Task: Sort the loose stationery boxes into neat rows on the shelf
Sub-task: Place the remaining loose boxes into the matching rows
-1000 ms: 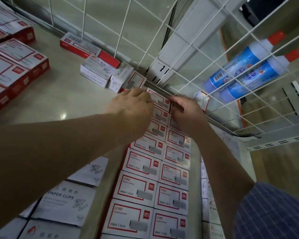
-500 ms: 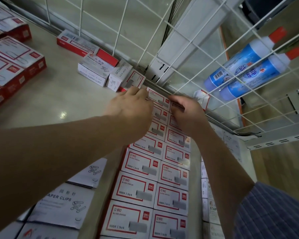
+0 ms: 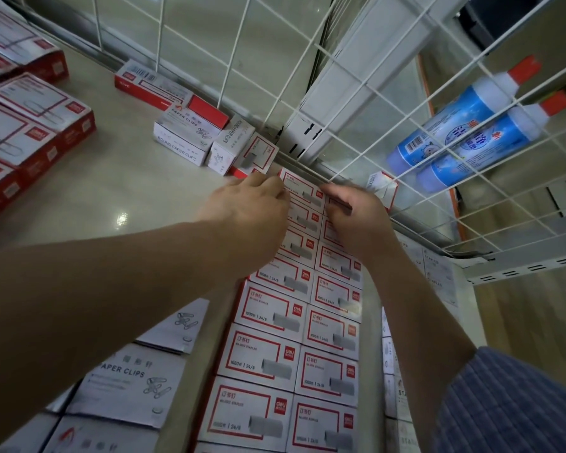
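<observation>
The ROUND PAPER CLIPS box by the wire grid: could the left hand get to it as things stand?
Probably yes. The left hand is just short of the ROUND PAPER CLIPS box, with bare shelf between.

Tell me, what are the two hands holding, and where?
Both the left hand and right hand rest on the far staple boxes; whether either actually grips one cannot be told.
</observation>
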Available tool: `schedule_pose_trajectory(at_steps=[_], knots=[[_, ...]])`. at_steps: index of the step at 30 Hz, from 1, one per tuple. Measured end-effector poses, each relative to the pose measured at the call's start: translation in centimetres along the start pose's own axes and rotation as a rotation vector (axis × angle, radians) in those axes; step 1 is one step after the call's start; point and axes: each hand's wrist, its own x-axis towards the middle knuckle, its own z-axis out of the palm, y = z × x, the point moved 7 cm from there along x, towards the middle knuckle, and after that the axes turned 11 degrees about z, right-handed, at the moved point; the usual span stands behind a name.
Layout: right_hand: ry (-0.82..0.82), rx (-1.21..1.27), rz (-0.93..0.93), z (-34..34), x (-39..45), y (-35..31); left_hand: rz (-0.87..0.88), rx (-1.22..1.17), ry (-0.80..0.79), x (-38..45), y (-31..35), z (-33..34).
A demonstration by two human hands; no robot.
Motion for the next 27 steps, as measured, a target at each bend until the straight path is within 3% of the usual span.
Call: schedule_pose_trajectory(at_steps=[7, 15, 27], knots=[[0.048, -0.018, -0.003, 0.0, -0.4, -0.1, 0.016, -0.037, 0.013, -0.3, 0.3, -0.1], [0.252, -0.009, 0.113, -1.9, -1.4, 3.7, 0.121, -0.064, 0.024, 0.0, 1.8, 0.3], [0.430, 0.007, 0.334, -4.2, 0.6, 8.2, 0.265, -0.025, 0.024, 3.4, 4.0, 1.7]])
